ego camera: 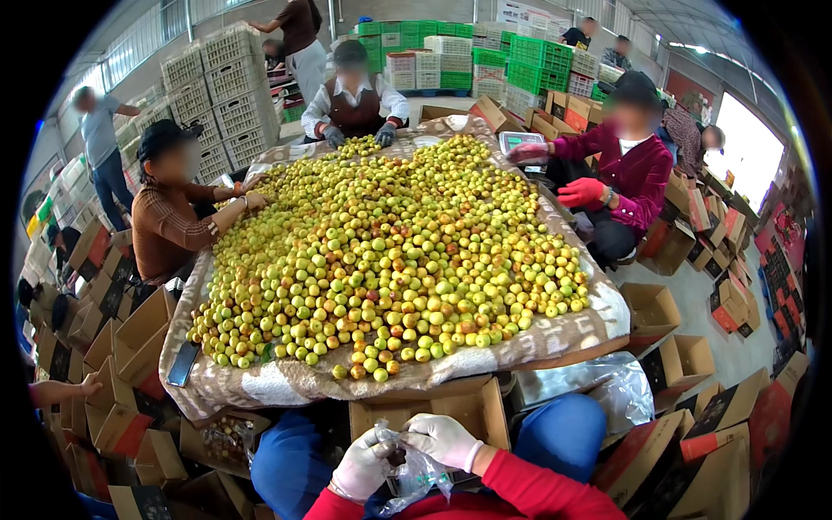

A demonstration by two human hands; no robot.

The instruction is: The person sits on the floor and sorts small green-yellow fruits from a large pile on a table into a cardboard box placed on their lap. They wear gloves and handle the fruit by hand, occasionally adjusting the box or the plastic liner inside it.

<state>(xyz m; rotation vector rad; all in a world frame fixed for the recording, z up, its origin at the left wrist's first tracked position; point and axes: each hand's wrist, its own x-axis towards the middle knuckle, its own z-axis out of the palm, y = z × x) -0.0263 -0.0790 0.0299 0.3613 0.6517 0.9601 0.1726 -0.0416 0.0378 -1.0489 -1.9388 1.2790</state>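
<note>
My left hand [363,460] and my right hand [442,439], both in white gloves, pinch a clear plastic bag [419,478] between their fingertips. The bag hangs crumpled over my lap, with green print on it. Just beyond my hands, between my knees, stands an open cardboard box [429,402]; its inside is partly hidden by my hands. Past the box, a large heap of green and reddish-brown jujubes [390,260] covers a table spread with a brown and white patterned blanket [539,354].
A phone [183,364] lies at the table's near left corner. Co-workers sit around the other sides, one in red gloves [580,193] near a scale [522,140]. Open cartons [647,312] crowd the floor. A bundle of clear plastic [611,383] sits by my right knee. Stacked crates [237,97] stand behind.
</note>
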